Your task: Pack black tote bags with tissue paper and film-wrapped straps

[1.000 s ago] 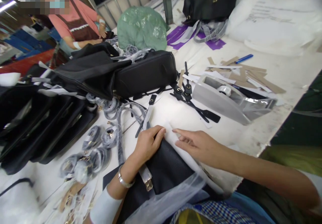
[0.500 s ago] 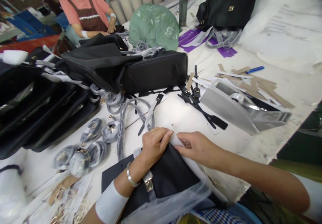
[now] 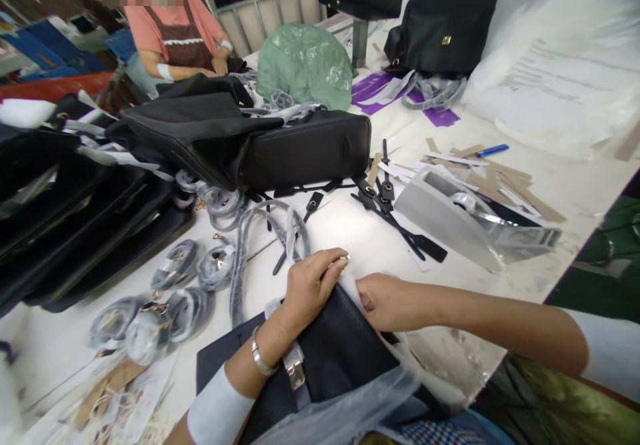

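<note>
A black leather bag (image 3: 330, 358) with a metal clasp on its strap lies at the table's near edge, partly under a clear plastic sheet (image 3: 345, 408). My left hand (image 3: 313, 285) rests on the bag's top edge, fingers curled and pinching a white paper sheet (image 3: 350, 285) there. My right hand (image 3: 387, 301) is closed into a loose fist on the same corner, gripping the white paper against the bag. What lies under the fingers is hidden.
Another black bag (image 3: 305, 148) lies mid-table beside stacked black bags (image 3: 75, 218) on the left. Wrapped grey straps (image 3: 170, 298), black strap tabs (image 3: 385, 205), a grey tape dispenser (image 3: 465, 221), card strips, a blue pen (image 3: 493, 150) and a green plastic bag (image 3: 305, 65) surround it. A person in pink works at the far end.
My right hand went from fingers stretched flat to curled shut on the bag's corner. My left hand stayed on the bag's edge, tightening its pinch. The camera shifted slightly.
</note>
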The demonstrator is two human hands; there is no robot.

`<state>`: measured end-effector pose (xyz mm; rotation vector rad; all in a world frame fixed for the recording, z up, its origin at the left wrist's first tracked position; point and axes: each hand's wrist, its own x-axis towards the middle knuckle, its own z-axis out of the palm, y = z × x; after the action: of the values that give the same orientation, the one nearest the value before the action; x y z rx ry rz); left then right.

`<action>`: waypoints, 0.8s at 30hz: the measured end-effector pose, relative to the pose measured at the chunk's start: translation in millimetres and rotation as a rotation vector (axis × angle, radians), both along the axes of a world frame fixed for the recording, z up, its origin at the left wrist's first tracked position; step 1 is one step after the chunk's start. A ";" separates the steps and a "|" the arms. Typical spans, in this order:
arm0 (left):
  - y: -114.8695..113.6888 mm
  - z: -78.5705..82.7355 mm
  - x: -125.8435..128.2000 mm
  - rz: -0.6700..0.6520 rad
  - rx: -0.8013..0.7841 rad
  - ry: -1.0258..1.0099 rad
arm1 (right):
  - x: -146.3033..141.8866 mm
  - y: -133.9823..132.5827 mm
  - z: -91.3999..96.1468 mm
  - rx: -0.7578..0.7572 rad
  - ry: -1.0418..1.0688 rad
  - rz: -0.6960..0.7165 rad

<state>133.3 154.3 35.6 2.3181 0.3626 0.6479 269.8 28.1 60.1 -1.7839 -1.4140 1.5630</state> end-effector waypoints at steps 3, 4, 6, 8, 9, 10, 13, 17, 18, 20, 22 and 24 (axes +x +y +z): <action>0.5 -3.3 -1.0 0.001 -0.074 -0.002 | -9.6 -15.0 -7.4 0.065 0.174 -0.304; 0.3 -4.1 -1.6 0.007 -0.091 -0.010 | -13.9 -19.1 -8.9 0.093 0.249 -0.368; -0.4 -4.7 -2.8 0.022 -0.097 -0.034 | -22.0 -23.5 -10.8 0.164 0.333 -0.425; -1.1 -3.9 -3.7 0.045 -0.072 -0.052 | -26.5 -22.9 -12.1 0.212 0.277 -0.438; -1.3 -3.2 -4.0 0.055 -0.052 -0.058 | -26.6 -21.4 -12.8 0.226 0.219 -0.428; -1.5 -2.5 -4.2 0.061 -0.031 -0.061 | -25.2 -19.4 -13.5 0.240 0.164 -0.407; -2.3 -0.7 -4.5 0.054 0.034 -0.067 | -13.5 -13.4 -13.6 0.274 0.097 -0.292; -4.9 0.5 -5.2 0.049 0.105 -0.056 | 3.7 -5.6 -8.3 0.188 0.081 0.041; -5.7 0.7 -5.4 0.049 0.116 -0.059 | 5.6 -3.1 -7.1 0.153 0.081 0.128; -6.6 0.7 -5.1 0.045 0.130 -0.077 | 5.6 2.1 -6.1 0.078 0.069 0.226; -6.4 0.8 -4.1 0.016 0.124 -0.082 | 1.1 5.3 -6.5 0.035 0.017 0.212; -5.3 1.4 -2.9 -0.052 0.112 -0.061 | -5.6 3.3 -6.3 0.078 -0.045 0.115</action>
<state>130.4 148.9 37.0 2.3991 0.2422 0.7280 264.2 31.3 53.8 -1.7295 -1.6025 1.5103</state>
